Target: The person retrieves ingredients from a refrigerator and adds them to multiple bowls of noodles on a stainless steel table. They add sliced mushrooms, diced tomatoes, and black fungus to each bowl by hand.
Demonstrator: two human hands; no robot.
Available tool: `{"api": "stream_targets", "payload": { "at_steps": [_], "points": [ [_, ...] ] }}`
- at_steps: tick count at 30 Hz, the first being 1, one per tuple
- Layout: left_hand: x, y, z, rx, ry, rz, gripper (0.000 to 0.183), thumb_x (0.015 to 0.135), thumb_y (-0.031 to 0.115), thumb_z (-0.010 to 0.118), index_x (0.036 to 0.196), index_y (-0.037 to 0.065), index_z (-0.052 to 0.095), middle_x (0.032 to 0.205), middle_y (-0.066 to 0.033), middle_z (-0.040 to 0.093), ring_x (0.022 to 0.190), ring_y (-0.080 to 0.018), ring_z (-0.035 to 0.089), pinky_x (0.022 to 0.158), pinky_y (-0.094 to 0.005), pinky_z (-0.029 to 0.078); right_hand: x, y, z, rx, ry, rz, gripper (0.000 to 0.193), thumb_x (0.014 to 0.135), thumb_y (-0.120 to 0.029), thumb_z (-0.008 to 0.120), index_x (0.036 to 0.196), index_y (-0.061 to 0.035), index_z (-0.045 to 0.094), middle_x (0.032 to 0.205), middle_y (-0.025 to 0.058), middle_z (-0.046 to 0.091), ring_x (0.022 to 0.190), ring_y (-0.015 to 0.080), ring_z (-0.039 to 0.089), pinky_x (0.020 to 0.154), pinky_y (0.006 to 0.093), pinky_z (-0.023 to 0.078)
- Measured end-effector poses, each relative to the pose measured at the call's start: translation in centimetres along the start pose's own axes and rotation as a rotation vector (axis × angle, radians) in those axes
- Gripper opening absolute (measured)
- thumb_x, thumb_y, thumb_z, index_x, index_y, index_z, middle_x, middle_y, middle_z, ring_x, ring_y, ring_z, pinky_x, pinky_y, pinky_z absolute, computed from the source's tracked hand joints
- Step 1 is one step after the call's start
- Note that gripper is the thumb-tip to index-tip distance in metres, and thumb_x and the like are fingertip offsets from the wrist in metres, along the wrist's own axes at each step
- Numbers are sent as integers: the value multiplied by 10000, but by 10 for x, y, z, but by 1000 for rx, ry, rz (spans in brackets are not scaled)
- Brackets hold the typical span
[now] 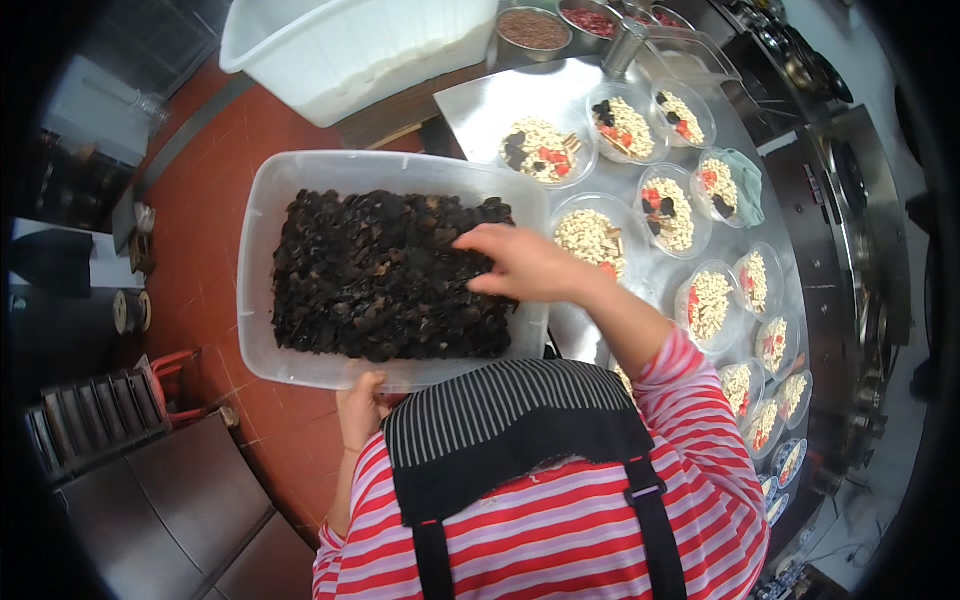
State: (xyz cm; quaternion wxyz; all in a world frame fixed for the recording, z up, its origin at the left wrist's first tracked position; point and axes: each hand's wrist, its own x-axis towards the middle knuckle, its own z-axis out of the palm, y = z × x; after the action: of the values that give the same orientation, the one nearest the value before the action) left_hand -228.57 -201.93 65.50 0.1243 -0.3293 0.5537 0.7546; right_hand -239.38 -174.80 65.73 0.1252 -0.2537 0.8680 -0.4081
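Observation:
A clear plastic tub (262,350) is full of dark, wrinkled pieces (390,275) that look like wood ear mushrooms. My left hand (360,408) grips the tub's near rim from below, its fingers partly hidden. Over the right side of the dark pieces is my right hand (525,262), thumb and forefinger apart; its other fingers are mostly hidden. To the right, several clear round bowls stand on a metal counter (480,105). The nearest bowl (598,240) holds pale beans or kernels, red bits and brown strips. Other bowls (630,125) also have dark pieces in them.
A large white bin (350,60) stands beyond the tub. Metal bowls of brown (533,30) and red (590,18) ingredients sit at the counter's far end. Below left are a red tiled floor (215,330) and metal cabinets (170,490). A green cloth (745,185) lies among the bowls.

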Motion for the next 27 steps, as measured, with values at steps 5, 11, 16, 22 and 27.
{"api": "stream_targets", "payload": {
  "at_steps": [5,11,16,22,27],
  "points": [
    [-5,1,-11,-37,-61,-6,283,727,32,486,1005,-3,450,876,-120,526,731,-213,588,566,-328,545,47,-29,87,-436,-185,214,490,711,-144,608,1176,-111,455,1130,202,496,806,348,597,714,407,487],
    [2,10,-30,-17,-71,-18,256,724,26,488,973,-14,446,814,-114,514,667,-214,582,543,-327,543,48,-17,76,220,78,343,213,712,2,509,905,-15,600,737,171,613,660,235,627,643,337,489],
    [6,6,-38,-18,-72,-20,254,721,18,472,970,-25,454,799,-120,520,616,-211,577,526,-313,535,36,-13,70,149,36,361,206,705,-31,542,901,16,585,819,188,611,790,276,612,728,352,472],
    [7,6,-37,-2,-118,-20,244,727,15,470,967,-23,452,794,-118,519,619,-207,573,511,-313,532,32,-20,82,50,17,234,324,693,-68,584,1008,-1,552,1026,203,569,990,321,537,853,358,426],
    [15,4,-37,-47,-171,18,235,730,7,473,961,-21,448,787,-116,517,624,-203,569,505,-320,531,43,-27,98,-45,-213,187,383,717,-110,617,1090,-78,533,1010,219,558,1018,331,511,884,382,406]
  ]
}}
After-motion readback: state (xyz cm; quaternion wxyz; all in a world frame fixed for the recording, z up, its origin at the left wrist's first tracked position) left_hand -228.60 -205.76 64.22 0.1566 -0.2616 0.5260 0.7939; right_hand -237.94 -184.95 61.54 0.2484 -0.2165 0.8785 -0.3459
